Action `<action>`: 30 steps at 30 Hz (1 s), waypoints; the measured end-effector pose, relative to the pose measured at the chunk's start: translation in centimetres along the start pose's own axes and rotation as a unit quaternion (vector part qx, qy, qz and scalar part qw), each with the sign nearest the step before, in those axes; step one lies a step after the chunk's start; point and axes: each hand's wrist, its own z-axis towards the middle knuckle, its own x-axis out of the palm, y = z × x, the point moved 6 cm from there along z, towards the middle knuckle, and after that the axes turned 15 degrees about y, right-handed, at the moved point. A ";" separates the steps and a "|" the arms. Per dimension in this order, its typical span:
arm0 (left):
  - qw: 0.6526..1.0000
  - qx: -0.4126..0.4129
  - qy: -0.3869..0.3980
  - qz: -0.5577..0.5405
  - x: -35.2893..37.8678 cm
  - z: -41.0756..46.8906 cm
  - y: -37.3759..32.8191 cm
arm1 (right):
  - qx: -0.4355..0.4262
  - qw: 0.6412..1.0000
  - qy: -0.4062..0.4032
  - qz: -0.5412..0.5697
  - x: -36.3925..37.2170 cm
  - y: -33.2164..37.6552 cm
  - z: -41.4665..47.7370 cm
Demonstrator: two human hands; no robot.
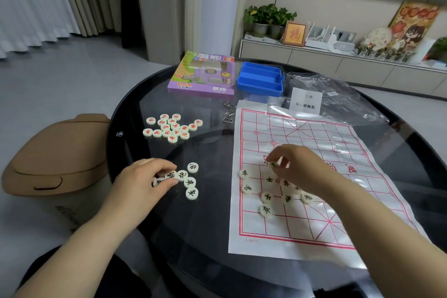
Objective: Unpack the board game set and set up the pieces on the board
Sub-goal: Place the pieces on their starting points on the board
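A white paper board (321,143) with a red grid lies on the right of the round glass table (208,237). Several black-lettered white discs (267,197) sit on its near half. My right hand (298,164) hovers over the board and pinches one black-lettered disc (274,165) in its fingertips. My left hand (147,176) rests on a small cluster of black-lettered discs (189,181) left of the board, its fingers curled round one of them. A group of red-lettered discs (171,127) lies farther back on the glass.
The purple game box (203,75) and a blue plastic tray (260,78) stand at the table's far side. A clear plastic bag (338,97) with a leaflet (306,103) lies behind the board. A metal clip (228,112) lies nearby. A tan bin (55,155) stands left.
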 end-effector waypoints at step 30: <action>0.999 0.023 0.031 0.005 2.6 1.8 -1.4 | -0.098 0.995 0.019 0.012 2.0 4.5 0.0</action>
